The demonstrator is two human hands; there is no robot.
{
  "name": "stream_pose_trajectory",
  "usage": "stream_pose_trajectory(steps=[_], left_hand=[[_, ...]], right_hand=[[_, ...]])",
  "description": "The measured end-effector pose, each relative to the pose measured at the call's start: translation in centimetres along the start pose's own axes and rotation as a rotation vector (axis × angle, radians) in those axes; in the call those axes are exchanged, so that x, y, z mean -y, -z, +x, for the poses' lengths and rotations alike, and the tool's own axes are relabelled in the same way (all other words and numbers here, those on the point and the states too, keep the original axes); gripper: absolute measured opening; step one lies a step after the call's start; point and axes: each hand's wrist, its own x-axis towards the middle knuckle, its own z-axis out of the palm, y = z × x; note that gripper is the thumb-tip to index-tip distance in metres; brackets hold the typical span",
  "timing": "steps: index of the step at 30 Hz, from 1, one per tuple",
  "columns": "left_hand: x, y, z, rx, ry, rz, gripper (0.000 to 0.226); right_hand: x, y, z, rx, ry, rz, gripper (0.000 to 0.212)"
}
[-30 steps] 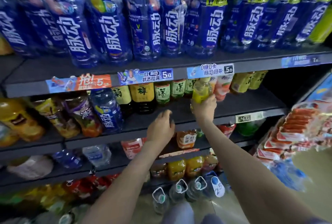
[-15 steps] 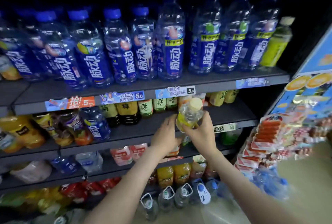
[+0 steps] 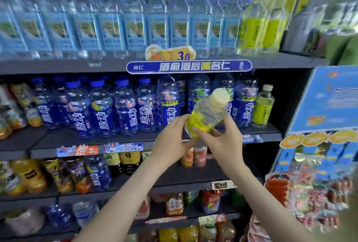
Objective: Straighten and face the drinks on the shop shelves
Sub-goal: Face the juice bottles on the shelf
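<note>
Below the blue banner (image 3: 188,66), a yellow-labelled drink bottle (image 3: 207,113) with a pale cap is held off the shelf, tilted cap-up to the right, in front of the row of blue-labelled bottles (image 3: 126,110). The left hand (image 3: 170,141) curls its fingers round the bottle's lower end, and the right hand (image 3: 222,143) grips the other side, thumb across the label. A matching bottle (image 3: 264,106) stands upright below and right of the banner.

You hold one yellow-labelled bottle (image 3: 208,114), tilted, cap toward one o'clock, in left hand (image 3: 172,139) and right hand (image 3: 222,143); blue bottles (image 3: 126,108) shelved toward nine o'clock.
</note>
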Motion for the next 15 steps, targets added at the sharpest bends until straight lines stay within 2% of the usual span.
stream_pose_trajectory(steps=[3, 8, 15], left_hand=[[-1.1, 2.3, 1.7, -0.07, -0.064, 0.05, 0.065], [-2.1, 5.6, 4.6, -0.12, -0.22, 0.063, 0.069], [-1.9, 7.7, 8.9, -0.326, -0.397, 0.201, 0.046]], right_hand=[[2.3, -0.4, 1.9, -0.032, 0.07, 0.032, 0.05], [5.3, -0.3, 5.0, -0.07, 0.137, 0.094, 0.039], [7.0, 2.8, 10.4, -0.277, 0.17, 0.066, 0.03]])
